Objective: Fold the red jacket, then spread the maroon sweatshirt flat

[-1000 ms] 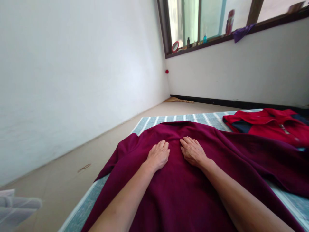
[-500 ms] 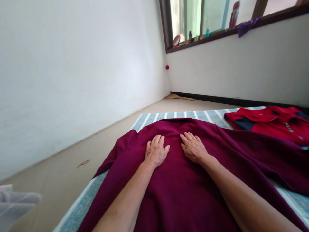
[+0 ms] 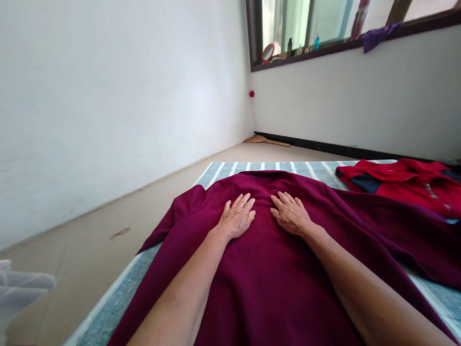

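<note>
A dark magenta long-sleeved garment (image 3: 266, 283) lies spread out over a blue-and-white striped cloth surface (image 3: 104, 298). Its collar end points away from me, and one sleeve stretches off to the right. My left hand (image 3: 236, 216) rests flat on the upper part of the garment, fingers extended. Just to the right, my right hand (image 3: 291, 214) also lies palm down on the fabric with its fingers stretched out. A small gap of cloth shows between the two hands. Neither hand grips anything.
A red and navy zip garment (image 3: 406, 185) lies at the right of the striped surface. A broom (image 3: 266, 141) is on the floor by the far corner. White wall stands at left; a window sill (image 3: 306, 56) holds a mirror and bottles. Something white (image 3: 25, 288) shows at lower left.
My left hand has shifted slightly up and right across the garment, its thumb now closer to the fingers. The right hand stays nearly in place. The view has tilted a little.
</note>
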`<state>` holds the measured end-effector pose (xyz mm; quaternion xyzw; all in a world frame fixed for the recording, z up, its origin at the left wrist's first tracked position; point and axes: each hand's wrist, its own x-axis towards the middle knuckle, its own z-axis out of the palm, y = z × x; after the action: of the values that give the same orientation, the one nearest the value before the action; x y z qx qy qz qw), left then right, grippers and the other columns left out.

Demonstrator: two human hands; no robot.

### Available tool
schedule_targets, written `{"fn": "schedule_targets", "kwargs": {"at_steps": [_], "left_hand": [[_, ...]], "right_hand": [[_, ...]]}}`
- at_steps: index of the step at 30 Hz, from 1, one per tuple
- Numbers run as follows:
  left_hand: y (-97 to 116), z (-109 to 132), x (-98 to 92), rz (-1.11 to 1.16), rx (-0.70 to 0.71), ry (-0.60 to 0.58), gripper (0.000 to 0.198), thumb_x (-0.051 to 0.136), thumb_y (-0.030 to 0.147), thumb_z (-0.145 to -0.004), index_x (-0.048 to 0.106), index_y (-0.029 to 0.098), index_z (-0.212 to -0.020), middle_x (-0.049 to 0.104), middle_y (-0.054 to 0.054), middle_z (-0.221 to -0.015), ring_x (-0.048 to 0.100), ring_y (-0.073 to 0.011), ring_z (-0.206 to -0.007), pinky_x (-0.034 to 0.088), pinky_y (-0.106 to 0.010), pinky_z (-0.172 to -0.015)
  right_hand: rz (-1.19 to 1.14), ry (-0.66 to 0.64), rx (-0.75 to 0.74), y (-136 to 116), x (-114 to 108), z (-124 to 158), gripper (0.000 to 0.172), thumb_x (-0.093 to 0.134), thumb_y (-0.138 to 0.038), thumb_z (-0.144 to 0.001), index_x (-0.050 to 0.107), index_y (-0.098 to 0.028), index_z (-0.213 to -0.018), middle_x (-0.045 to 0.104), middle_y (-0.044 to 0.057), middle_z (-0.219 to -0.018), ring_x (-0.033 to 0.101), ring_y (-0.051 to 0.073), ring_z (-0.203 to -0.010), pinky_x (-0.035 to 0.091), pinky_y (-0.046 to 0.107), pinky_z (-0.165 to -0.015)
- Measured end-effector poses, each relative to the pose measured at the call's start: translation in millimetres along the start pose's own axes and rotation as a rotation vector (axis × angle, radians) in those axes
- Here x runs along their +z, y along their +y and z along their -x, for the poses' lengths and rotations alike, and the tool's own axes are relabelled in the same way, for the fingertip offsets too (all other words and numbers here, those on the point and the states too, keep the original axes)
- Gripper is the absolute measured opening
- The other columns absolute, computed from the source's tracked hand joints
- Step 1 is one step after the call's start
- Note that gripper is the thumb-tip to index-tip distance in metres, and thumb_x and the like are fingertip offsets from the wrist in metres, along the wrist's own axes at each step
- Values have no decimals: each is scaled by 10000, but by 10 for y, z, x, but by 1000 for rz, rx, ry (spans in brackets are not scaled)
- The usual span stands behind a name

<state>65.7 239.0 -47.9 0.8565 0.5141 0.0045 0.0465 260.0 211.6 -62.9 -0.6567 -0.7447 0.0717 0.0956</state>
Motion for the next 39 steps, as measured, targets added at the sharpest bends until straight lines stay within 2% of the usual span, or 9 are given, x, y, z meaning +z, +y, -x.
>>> {"fn": "schedule_targets", "kwargs": {"at_steps": [6, 10, 17, 23, 30, 35, 37, 39], "left_hand": [[-7, -2, 4, 7, -4, 0, 500, 285, 367, -968, 311, 249, -1454, 224, -44, -1554, 163, -222, -1432, 140, -524, -1135], [-11, 0, -1, 16, -5, 2, 502, 292, 371, -966, 316, 240, -1449, 242, -43, -1549, 175, -216, -1429, 142, -519, -1136], [-18, -7, 4, 41, 0, 2, 497, 299, 380, -966, 327, 242, -1442, 248, -39, -1547, 179, -214, -1428, 135, -514, -1140], [-35, -7, -7, 77, -4, 26, 490, 340, 389, -954, 372, 228, -1416, 302, -48, -1525, 234, -214, -1411, 172, -521, -1134], [-45, 7, -14, 110, 6, 67, 465, 381, 383, -949, 421, 222, -1383, 362, -56, -1496, 280, -223, -1394, 198, -517, -1134], [-47, 19, 1, 117, 22, 115, 433, 429, 351, -945, 455, 202, -1351, 399, -78, -1472, 322, -236, -1375, 234, -541, -1115], [-48, 20, 14, 115, 29, 148, 413, 454, 337, -941, 475, 198, -1329, 427, -86, -1453, 352, -241, -1359, 262, -539, -1104], [-47, 21, 24, 109, 36, 194, 396, 486, 328, -933, 498, 184, -1302, 468, -94, -1422, 389, -231, -1336, 298, -485, -1101]], "right_hand": [[17, 20, 58, 126, -11, -30, 669, 314, -597, -916, 333, -196, -1452, 277, 126, -1530, 211, 313, -1408, 172, 536, -1102], [27, 51, 57, 167, -6, -33, 696, 301, -644, -902, 352, -208, -1442, 300, 127, -1517, 223, 320, -1397, 174, 542, -1095], [0, 64, 133, 180, -17, -49, 603, 264, -575, -943, 396, -216, -1409, 330, 127, -1497, 255, 296, -1382, 195, 539, -1085], [23, 186, 223, 217, -50, -38, 518, 328, -487, -948, 473, -177, -1336, 440, 124, -1408, 331, 267, -1332, 220, 492, -1088], [32, 172, 343, 352, -47, -45, 557, 333, -527, -926, 488, -167, -1321, 430, 130, -1414, 304, 332, -1344, 217, 533, -1072], [24, 161, 341, 383, -42, -47, 546, 341, -536, -920, 519, -169, -1283, 458, 134, -1386, 344, 343, -1317, 239, 538, -1055], [40, 215, 326, 353, -49, -40, 525, 358, -509, -922, 521, -153, -1272, 491, 145, -1345, 358, 340, -1303, 233, 530, -1059], [59, 309, 261, 307, -55, -33, 472, 377, -452, -927, 538, -136, -1238, 529, 155, -1294, 397, 320, -1270, 248, 490, -1058]]}}
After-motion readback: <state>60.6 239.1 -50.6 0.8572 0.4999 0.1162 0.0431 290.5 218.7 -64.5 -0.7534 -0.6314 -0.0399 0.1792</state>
